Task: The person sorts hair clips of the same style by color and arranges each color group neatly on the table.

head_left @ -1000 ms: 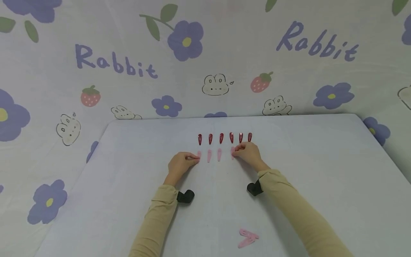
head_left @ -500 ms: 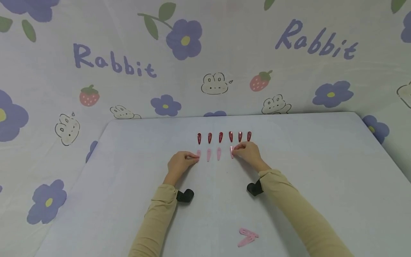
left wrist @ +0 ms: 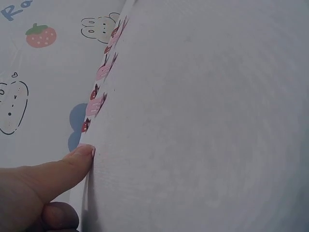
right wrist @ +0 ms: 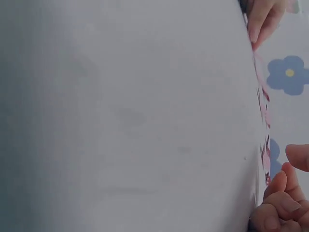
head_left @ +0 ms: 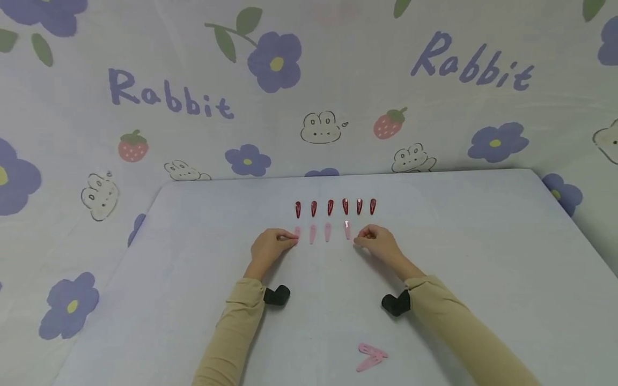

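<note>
Several pink hair clips (head_left: pixel 328 232) lie in a row across the white table, each upright in the head view. At the row's left end, my left hand (head_left: pixel 271 249) pinches the lower part of the leftmost pink hair clip (head_left: pixel 297 230) against the table. The clip at the row's right end (head_left: pixel 347 229) lies free. Just right of it and a little lower, my right hand (head_left: pixel 382 244) hovers with loosely curled fingers and holds nothing. In the right wrist view, its thumb (right wrist: pixel 298 157) stands apart from the fingers.
Behind the pink row runs a row of several dark red hair clips (head_left: pixel 330 207). Two more pink clips (head_left: pixel 372 358) lie crossed in a V near the front. A patterned cloth (head_left: pixel 193 134) hangs behind the white table (head_left: pixel 483 241).
My right hand has let go of the rightmost pink clip in the row and moved back and slightly right. The left hand has stayed at the leftmost clip.
</note>
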Action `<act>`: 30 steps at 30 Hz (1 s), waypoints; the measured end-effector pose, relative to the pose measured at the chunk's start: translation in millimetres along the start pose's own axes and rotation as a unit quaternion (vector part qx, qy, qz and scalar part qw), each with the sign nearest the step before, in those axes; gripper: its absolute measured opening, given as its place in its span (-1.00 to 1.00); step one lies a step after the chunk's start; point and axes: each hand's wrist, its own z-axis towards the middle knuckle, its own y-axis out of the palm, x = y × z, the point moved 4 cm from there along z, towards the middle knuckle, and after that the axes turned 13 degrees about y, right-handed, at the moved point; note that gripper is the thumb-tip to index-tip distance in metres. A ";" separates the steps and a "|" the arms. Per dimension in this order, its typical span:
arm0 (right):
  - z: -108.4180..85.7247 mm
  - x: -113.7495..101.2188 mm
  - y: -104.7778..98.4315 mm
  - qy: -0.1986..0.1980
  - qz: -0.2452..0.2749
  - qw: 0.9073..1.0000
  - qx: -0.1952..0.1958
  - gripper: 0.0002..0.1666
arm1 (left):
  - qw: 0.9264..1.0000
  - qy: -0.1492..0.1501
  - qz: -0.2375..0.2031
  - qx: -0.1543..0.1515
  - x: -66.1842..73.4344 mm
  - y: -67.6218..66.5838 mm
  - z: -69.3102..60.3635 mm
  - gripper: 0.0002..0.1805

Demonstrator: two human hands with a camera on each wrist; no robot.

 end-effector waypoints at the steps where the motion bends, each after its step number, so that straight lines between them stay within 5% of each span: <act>1: -4.1 2.6 -0.1 0.001 0.003 1.000 -0.008 -0.82 | 1.000 -0.001 0.001 0.000 -0.4 0.1 -0.4 -0.81; 6: -20.0 8.7 -4.7 0.004 0.037 0.993 -0.108 -0.82 | 1.000 0.002 0.003 0.005 -0.2 -2.4 0.7 -0.79; 11: -35.6 21.7 -10.8 0.025 0.133 0.956 -0.260 -0.85 | 1.000 -0.005 0.006 0.003 3.0 -4.1 -0.2 -0.79; 16: -71.2 36.0 -5.8 -0.039 0.081 0.941 -0.327 -0.88 | 1.000 0.003 -0.004 -0.004 3.7 -1.1 -5.7 -0.79; 23: -128.7 29.3 6.5 -0.251 -0.073 0.910 -0.323 -0.91 | 1.000 0.001 0.003 0.002 -0.7 0.3 -6.4 -0.79; 27: -153.3 23.6 8.0 -0.303 -0.180 0.904 -0.242 -0.82 | 1.000 0.007 0.004 0.002 0.1 -0.6 -5.4 -0.79; 30: -165.3 20.3 8.0 -0.346 -0.244 0.890 -0.167 -0.77 | 1.000 0.007 0.000 0.007 1.2 -2.1 -4.1 -0.79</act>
